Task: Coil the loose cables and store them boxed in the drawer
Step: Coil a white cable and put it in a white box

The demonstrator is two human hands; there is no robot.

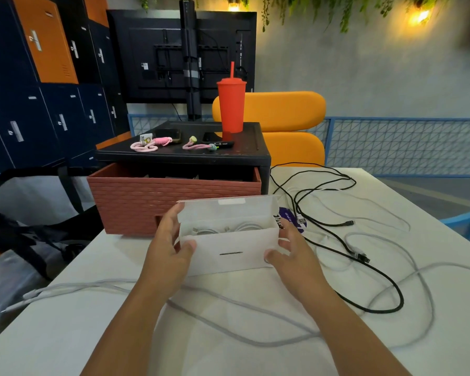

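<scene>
We hold one white box (234,256) in two hands at the middle of the worktop (65,335), just in front of the drawer (147,204). The left hand (171,240) grips the box's left end, thumb pressed on the front face and fingers curled round behind. The right hand (291,256) clamps the right end the same way, thumb on the lower front corner. The lid stands open, and inside we count what look like two coils (244,227) of white cable.

The single brick-red drawer is pulled out from under a black stand (185,156) at the worktop's far edge. On the stand are one red tumbler (231,107) with a straw and two pink straps (144,145).

Loose cables still lie uncoiled. A black cable (377,278) loops across the right side from the far edge toward the near right. Pale grey cables (228,332) trail along the near edge and the right; they cross too much for us to count. One purple packet (291,217) shows just behind the box's right end.
</scene>
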